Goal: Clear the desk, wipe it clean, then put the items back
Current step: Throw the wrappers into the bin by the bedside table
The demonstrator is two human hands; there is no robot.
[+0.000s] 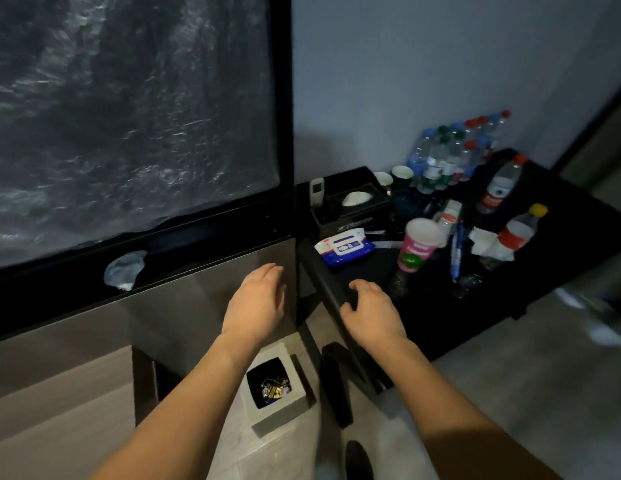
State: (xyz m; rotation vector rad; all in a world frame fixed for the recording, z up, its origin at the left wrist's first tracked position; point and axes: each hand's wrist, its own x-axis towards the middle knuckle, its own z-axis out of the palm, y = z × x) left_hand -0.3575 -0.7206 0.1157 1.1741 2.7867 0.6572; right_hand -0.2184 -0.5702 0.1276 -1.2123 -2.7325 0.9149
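The black desk stands to the right, crowded with things. On it lie a blue and white pack of wet wipes, a pink paper cup, a black tissue box, two bottles with red labels and crumpled white tissues. My left hand hovers with relaxed fingers in front of the grey cabinet, holding nothing. My right hand reaches over the desk's near left edge, its fingers loosely bent and empty.
Several water bottles and two cups stand at the desk's back by the wall. A grey bin with rubbish sits on the floor below my hands. A large plastic-covered screen fills the left. A crumpled plastic scrap lies on its ledge.
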